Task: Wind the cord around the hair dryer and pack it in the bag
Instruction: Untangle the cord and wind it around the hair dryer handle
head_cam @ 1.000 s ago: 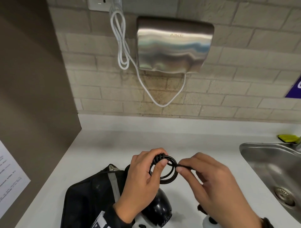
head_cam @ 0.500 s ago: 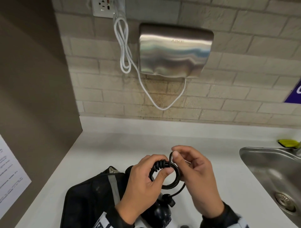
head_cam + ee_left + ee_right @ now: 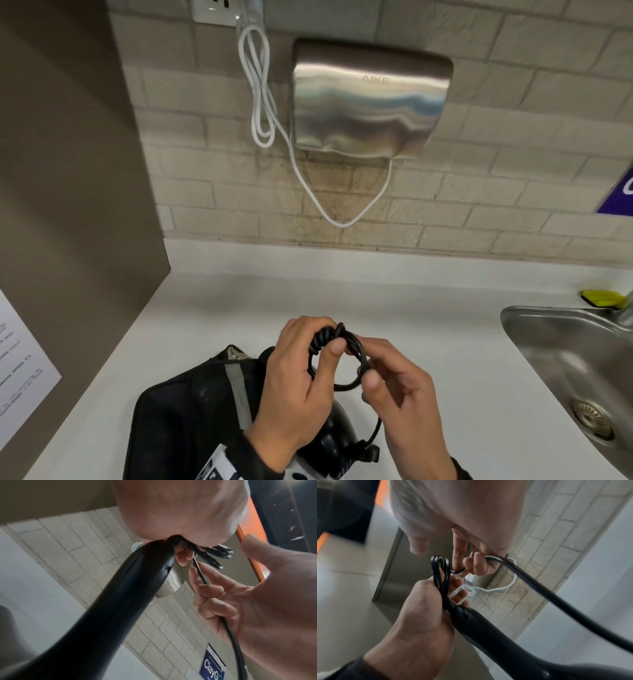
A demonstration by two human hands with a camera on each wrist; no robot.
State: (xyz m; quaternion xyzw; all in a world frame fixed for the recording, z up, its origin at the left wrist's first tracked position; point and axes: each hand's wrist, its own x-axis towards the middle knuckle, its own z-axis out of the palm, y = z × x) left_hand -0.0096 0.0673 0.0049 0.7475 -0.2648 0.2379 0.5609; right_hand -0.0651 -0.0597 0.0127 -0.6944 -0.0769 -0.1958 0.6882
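Observation:
The black hair dryer (image 3: 330, 442) is held low over the counter, its handle (image 3: 120, 595) pointing up into my left hand (image 3: 322, 342). That hand grips the handle's end together with a small coil of black cord (image 3: 342, 385), thumb pressed over the wraps. My right hand (image 3: 366, 366) pinches the cord at the coil's right side, and the loose run (image 3: 556, 599) trails down from it toward the dryer body. The coil's loops (image 3: 439, 566) stick out above the left fist. The black bag (image 3: 185, 421) lies open on the counter under my left forearm.
A steel sink (image 3: 513, 318) is set into the white counter (image 3: 239, 308) at the right, with a yellow sponge (image 3: 603, 298) behind it. A wall hand dryer (image 3: 370, 102) with a white cable (image 3: 263, 102) hangs on the brick wall. A brown panel (image 3: 68, 171) closes the left side.
My right hand has carried the cord from the right, over the top of the coil, and down to its right side. The left hand has kept its grip in place.

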